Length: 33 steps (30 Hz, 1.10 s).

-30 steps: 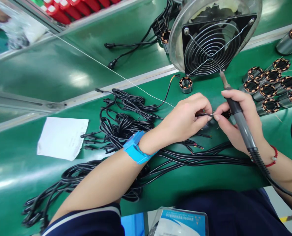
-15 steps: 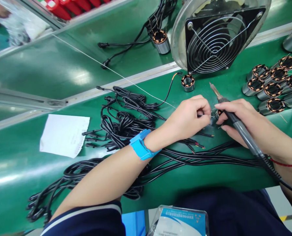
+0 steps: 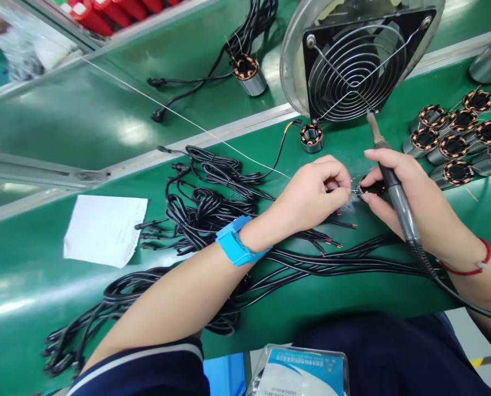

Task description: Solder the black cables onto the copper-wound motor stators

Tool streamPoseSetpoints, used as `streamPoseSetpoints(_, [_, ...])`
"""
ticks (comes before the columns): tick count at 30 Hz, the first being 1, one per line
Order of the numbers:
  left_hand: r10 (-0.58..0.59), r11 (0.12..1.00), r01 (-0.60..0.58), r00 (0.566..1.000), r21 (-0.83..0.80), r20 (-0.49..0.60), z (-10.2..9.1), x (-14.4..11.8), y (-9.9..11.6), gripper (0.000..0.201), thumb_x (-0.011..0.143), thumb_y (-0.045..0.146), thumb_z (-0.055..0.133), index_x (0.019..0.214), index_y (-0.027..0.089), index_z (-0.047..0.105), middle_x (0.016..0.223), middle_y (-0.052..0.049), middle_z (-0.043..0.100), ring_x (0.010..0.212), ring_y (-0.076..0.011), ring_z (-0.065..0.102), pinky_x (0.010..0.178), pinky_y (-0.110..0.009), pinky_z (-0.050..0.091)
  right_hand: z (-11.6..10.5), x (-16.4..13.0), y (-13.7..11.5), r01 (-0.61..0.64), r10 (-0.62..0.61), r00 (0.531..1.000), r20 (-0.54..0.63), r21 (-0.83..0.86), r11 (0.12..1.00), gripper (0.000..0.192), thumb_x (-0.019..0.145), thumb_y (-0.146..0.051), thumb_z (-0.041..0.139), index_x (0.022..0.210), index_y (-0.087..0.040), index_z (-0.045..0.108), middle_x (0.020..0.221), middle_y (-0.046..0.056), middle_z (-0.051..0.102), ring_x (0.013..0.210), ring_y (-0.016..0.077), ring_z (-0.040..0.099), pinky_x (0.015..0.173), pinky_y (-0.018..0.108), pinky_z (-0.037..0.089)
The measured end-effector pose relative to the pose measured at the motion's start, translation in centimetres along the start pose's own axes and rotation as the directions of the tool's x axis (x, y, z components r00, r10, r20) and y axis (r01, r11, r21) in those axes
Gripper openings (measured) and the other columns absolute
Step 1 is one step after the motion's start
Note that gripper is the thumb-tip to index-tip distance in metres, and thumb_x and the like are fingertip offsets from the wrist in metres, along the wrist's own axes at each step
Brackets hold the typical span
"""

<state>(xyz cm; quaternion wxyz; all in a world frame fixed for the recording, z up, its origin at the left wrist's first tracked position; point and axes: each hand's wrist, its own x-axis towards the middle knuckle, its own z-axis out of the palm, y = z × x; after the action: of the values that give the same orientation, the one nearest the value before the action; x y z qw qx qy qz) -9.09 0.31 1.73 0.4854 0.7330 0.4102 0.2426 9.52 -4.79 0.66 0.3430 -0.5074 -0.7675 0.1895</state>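
My left hand (image 3: 322, 184) is closed in a pinch, with the dark end of a black cable showing in the curl of its fingers. A thin pale wire (image 3: 224, 140) runs down to this hand and disappears behind it. My right hand (image 3: 406, 192) grips a soldering iron (image 3: 395, 187), its tip (image 3: 373, 124) pointing up toward the fan. Its thumb and fingertips also touch a small copper-wound motor stator (image 3: 375, 188) lying on its side. Fine wire ends sit between the two hands; their exact contact is too small to make out.
A fan with a wire guard (image 3: 355, 82) stands at the back, with one stator (image 3: 311, 137) before it. Several stators (image 3: 454, 147) cluster at right. Coiled black cables (image 3: 212, 203) and a white paper (image 3: 105, 230) lie left. More cables (image 3: 311, 264) stretch across the front.
The soldering iron has swung more upright, its tip moving right and up, away from the wire ends. My right fingers now pinch the stator, which shows more. My left hand stays nearly still.
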Motion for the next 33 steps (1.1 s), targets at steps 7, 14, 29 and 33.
streamPoseSetpoints(7, [0.013,1.000,-0.013,0.999,0.005,0.048,0.1,-0.2,0.0,0.015,0.072,0.002,0.055,0.064,0.015,0.055,0.080,-0.001,0.057,0.066,-0.0076,0.048,0.060,-0.023,0.041,-2.3,-2.6,-2.9,-0.175,0.176,0.967,-0.183,0.023,0.984,0.043,0.089,-0.026,0.059,0.131,-0.034,0.055,0.099,0.001,0.069,0.079,0.0177,0.065,0.076,0.037,0.056])
streamPoseSetpoints(14, [-0.007,0.999,0.006,0.999,0.040,0.031,0.3,-0.2,0.2,0.017,0.071,0.001,0.054,0.062,0.016,0.053,0.080,-0.001,0.057,0.065,-0.0083,0.048,0.059,-0.024,0.040,-0.9,-5.6,-2.7,-0.105,0.122,0.956,-0.266,0.077,0.991,0.014,0.080,-0.030,0.065,0.094,-0.029,0.065,0.067,0.001,0.063,0.061,0.0188,0.062,0.051,0.034,0.050])
streamPoseSetpoints(29, [0.062,0.997,-0.062,0.998,0.042,0.008,0.4,-0.2,-0.2,0.017,0.073,0.004,0.054,0.061,0.016,0.051,0.074,0.000,0.055,0.064,-0.0078,0.049,0.057,-0.024,0.042,-0.7,-5.8,-2.7,-0.154,0.193,0.957,-0.216,0.185,0.971,0.009,0.081,-0.031,0.060,0.087,-0.025,0.064,0.061,0.000,0.060,0.057,0.0160,0.064,0.054,0.031,0.055])
streamPoseSetpoints(33, [0.064,0.997,-0.064,0.998,0.045,0.005,0.4,-0.2,-0.3,0.017,0.072,0.003,0.054,0.061,0.016,0.051,0.075,0.000,0.055,0.063,-0.0074,0.049,0.056,-0.023,0.042,-0.7,-5.7,-2.6,-0.114,0.149,0.968,-0.204,0.174,0.978,0.010,0.081,-0.026,0.061,0.090,-0.025,0.064,0.062,-0.001,0.060,0.060,0.0159,0.066,0.059,0.030,0.056])
